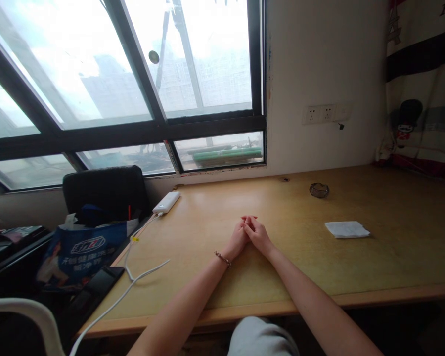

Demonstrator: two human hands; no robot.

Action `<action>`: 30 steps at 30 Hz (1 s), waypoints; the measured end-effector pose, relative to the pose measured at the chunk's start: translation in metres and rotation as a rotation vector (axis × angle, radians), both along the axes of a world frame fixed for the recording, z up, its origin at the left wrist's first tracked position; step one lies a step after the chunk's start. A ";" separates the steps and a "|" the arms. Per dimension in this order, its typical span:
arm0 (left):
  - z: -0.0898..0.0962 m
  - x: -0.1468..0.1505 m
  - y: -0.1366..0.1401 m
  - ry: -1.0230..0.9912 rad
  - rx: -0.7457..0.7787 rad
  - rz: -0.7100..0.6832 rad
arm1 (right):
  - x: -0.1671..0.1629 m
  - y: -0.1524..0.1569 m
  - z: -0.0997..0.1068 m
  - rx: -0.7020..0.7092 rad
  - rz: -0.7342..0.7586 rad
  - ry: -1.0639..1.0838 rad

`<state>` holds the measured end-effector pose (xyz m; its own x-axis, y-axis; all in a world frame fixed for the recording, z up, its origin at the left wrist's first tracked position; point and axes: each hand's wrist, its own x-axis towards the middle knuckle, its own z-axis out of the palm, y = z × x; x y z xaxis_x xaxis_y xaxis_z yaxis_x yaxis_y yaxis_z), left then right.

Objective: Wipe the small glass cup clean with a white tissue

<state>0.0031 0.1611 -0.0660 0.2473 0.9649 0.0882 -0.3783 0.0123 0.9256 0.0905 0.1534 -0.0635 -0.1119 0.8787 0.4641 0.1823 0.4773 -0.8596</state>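
L hand (239,235) & R hand (258,233) clasped — outstretched fwd over table (292,217).

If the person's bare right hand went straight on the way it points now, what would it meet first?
The bare left hand with the dark bracelet at its wrist; the right hand touches it. Beyond, the line seems to cross the yellowish-brown flat tabletop toward the dark-framed window, depth unclear.

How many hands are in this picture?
2: the bare left hand, a dark knobbly bracelet at its wrist, and the bare right hand, clasped together over the yellowish, wood-edged table. No others show.
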 end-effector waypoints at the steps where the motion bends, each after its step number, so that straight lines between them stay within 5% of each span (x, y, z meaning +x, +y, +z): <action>1: 0.000 0.000 0.000 0.001 -0.002 0.000 | 0.000 0.000 0.000 0.000 -0.001 0.000; 30: 0.001 0.000 0.001 -0.006 -0.034 -0.002 | 0.000 0.000 0.001 0.006 -0.003 -0.020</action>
<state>0.0031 0.1621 -0.0648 0.2489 0.9669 0.0563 -0.3836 0.0450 0.9224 0.0908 0.1530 -0.0624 -0.1184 0.8765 0.4667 0.2013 0.4814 -0.8531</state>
